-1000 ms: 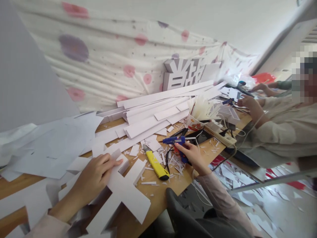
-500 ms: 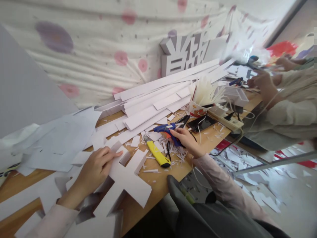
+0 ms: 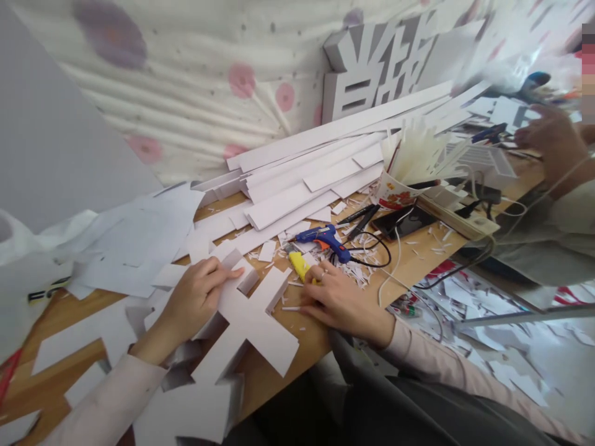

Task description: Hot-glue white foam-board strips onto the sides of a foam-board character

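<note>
My left hand [image 3: 193,300] lies flat with fingers stretched on a white foam-board cut-out shape [image 3: 251,325] at the near edge of the wooden table [image 3: 409,263]. My right hand [image 3: 332,297] rests over the near end of a yellow utility knife [image 3: 298,264], fingers curled down on it. A blue hot-glue gun [image 3: 325,238] lies on the table just beyond that hand, apart from it, its black cord looping to the right. Small white paper scraps litter the table around both.
Long white foam-board strips [image 3: 325,161] are piled behind. A paper cup of glue sticks [image 3: 402,183], a phone [image 3: 404,220] and a power strip [image 3: 458,217] lie at right. White block letters [image 3: 372,74] lean on the flowered cloth. Another person's hand [image 3: 555,139] works at far right.
My right hand has let go of the blue glue gun, which now lies on the table, and has moved nearer onto the yellow utility knife. My left hand stays on the cut-out.
</note>
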The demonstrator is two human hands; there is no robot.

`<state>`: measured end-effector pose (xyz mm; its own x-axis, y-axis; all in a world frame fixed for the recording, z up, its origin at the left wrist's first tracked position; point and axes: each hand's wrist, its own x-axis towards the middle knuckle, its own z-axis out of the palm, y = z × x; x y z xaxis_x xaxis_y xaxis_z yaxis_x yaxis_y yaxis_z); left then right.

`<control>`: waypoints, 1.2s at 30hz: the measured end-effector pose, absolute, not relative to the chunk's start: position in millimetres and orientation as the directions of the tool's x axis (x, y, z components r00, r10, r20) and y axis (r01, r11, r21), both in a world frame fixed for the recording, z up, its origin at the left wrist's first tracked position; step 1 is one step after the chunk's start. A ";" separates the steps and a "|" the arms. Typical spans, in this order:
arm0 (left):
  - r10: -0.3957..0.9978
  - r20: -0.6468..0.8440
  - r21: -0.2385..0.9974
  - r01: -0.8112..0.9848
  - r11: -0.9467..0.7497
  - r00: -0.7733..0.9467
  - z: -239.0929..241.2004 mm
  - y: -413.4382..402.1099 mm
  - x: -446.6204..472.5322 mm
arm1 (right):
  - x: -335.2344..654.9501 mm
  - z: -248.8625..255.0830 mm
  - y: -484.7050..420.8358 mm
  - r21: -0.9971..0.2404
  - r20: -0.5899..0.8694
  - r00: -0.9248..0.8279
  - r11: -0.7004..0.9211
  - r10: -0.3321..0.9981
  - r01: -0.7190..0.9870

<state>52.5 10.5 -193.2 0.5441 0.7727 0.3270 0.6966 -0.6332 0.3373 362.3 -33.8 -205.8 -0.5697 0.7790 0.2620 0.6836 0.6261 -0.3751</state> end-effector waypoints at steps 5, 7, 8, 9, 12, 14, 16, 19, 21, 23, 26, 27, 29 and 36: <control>0.779 0.317 0.325 0.710 -0.625 0.541 -191.1 9.7 54.5 | 352.6 -217.5 -35.0 -0.287 0.222 -0.649 0.684 0.728 0.670; 0.786 0.313 0.327 0.716 -0.616 0.534 -192.0 9.4 54.7 | 353.5 -217.2 -34.3 -0.275 0.217 -0.660 0.694 0.719 0.665; 0.788 0.311 0.328 0.718 -0.613 0.531 -192.6 9.4 54.7 | 355.5 -215.6 -34.3 -0.273 0.219 -0.659 0.694 0.719 0.666; 0.790 0.311 0.331 0.719 -0.611 0.529 -193.4 9.5 54.7 | 358.6 -212.9 -34.5 -0.273 0.225 -0.655 0.692 0.722 0.669; 0.788 0.316 0.341 0.711 -0.614 0.529 -195.3 10.7 54.8 | 372.0 -199.2 -35.2 -0.302 0.254 -0.619 0.668 0.744 0.680; 0.786 0.321 0.349 0.705 -0.617 0.529 -195.6 12.2 55.2 | 378.4 -187.2 -33.5 -0.375 0.278 -0.572 0.635 0.772 0.675; 0.788 0.320 0.358 0.704 -0.614 0.525 -195.3 13.9 55.7 | 377.3 -175.7 -28.0 -0.418 0.318 -0.551 0.636 0.772 0.649; 0.798 0.311 0.370 0.707 -0.602 0.517 -194.2 15.7 56.7 | 359.6 -163.0 -11.3 -0.354 0.391 -0.622 0.734 0.679 0.579; 0.803 0.307 0.378 0.709 -0.595 0.510 -193.8 16.0 57.5 | 341.7 -158.4 2.7 -0.299 0.397 -0.689 0.796 0.606 0.527; 0.806 0.309 0.388 0.707 -0.591 0.505 -194.1 15.8 58.1 | 324.4 -156.7 14.9 -0.267 0.375 -0.744 0.833 0.553 0.484; 0.809 0.319 0.402 0.702 -0.587 0.494 -195.4 15.5 58.8 | 306.7 -157.9 25.4 -0.244 0.349 -0.775 0.849 0.527 0.468; 0.810 0.322 0.406 0.701 -0.586 0.490 -195.9 15.6 59.0 | 303.6 -158.9 26.7 -0.236 0.346 -0.773 0.846 0.532 0.477; 0.811 0.325 0.412 0.699 -0.585 0.486 -196.5 16.0 59.1 | 301.1 -161.1 27.2 -0.222 0.346 -0.766 0.841 0.541 0.494; 0.805 0.333 0.421 0.687 -0.592 0.490 -196.2 15.5 58.8 | 302.1 -169.6 27.0 -0.189 0.380 -0.746 0.836 0.547 0.516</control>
